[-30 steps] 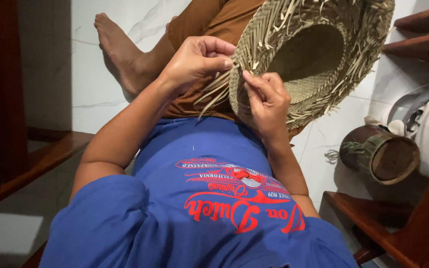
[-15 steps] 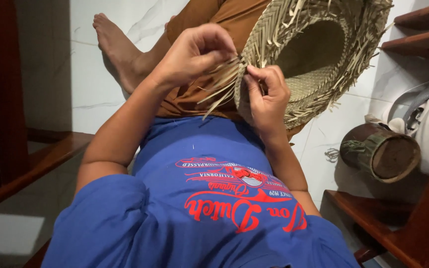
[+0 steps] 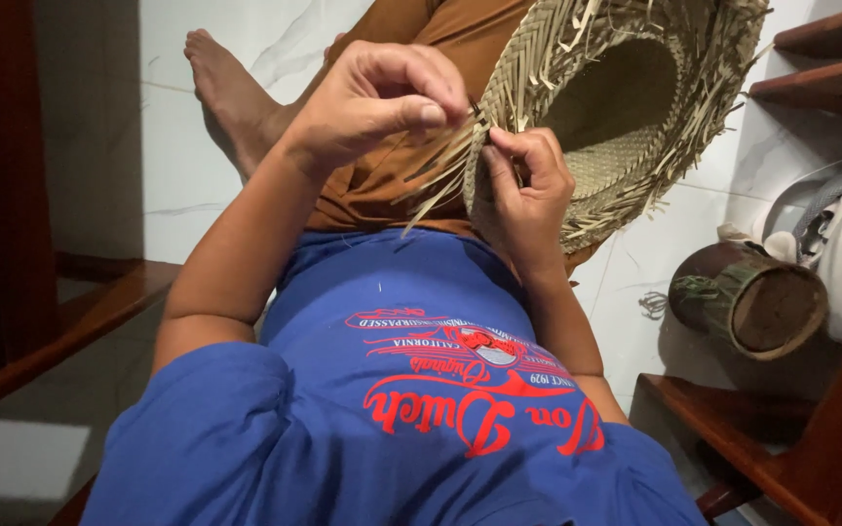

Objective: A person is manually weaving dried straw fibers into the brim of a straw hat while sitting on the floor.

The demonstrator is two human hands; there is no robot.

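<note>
One bare foot [image 3: 231, 93] rests on the white floor [image 3: 177, 166] at the upper left. The left hand [image 3: 377, 97] pinches loose straw strands [image 3: 440, 170] at the rim of one woven straw hat [image 3: 626, 117], which lies over the lap. The right hand [image 3: 528, 195] grips that rim. One dark cylindrical container [image 3: 752, 302] lies on the floor at the right.

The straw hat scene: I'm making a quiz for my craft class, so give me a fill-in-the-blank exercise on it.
1. The left hand pinches loose ____ at the edge of the woven hat.
2. The right hand grips the hat's ____.
3. The person's shirt is ____ with red print.
4. A bare ____ rests on the white tiled floor.

Missing words: straw strips; brim; blue; foot
</note>
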